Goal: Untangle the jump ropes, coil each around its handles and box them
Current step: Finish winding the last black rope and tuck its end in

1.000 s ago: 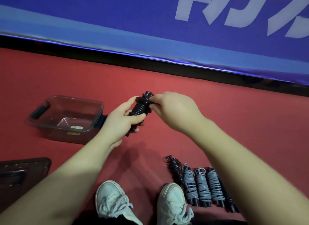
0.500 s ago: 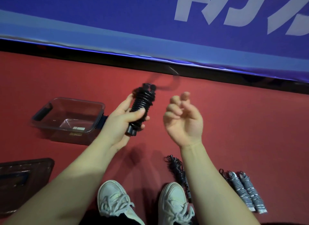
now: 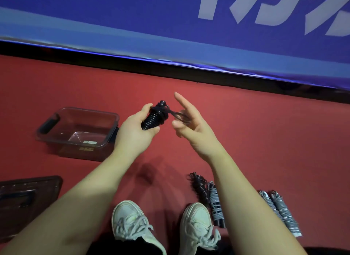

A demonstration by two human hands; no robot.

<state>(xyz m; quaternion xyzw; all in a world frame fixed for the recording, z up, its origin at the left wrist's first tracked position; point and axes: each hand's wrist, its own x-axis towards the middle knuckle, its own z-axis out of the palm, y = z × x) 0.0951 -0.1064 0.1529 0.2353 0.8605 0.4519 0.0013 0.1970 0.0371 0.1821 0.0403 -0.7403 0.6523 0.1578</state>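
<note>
My left hand (image 3: 135, 129) grips a black jump rope (image 3: 154, 117) coiled round its handles, held up over the red floor. A short loose loop of its cord runs right to my right hand (image 3: 186, 122), which has the index finger stretched out and the loop caught on its fingers. On the floor at the lower right lie several coiled ropes: a black one (image 3: 198, 186) and grey ones (image 3: 216, 205) (image 3: 280, 211). A clear plastic box (image 3: 56, 129) stands on the floor to the left of my left hand, holding no rope.
A dark lid (image 3: 24, 197) lies at the lower left. My two white shoes (image 3: 132, 224) are at the bottom centre. A blue banner wall (image 3: 170, 27) with a black base strip borders the far side of the floor.
My right hand let go of the bundle's top, swung out to the right, then came back and caught the loose loop of cord. The left hand kept holding the bundle.
</note>
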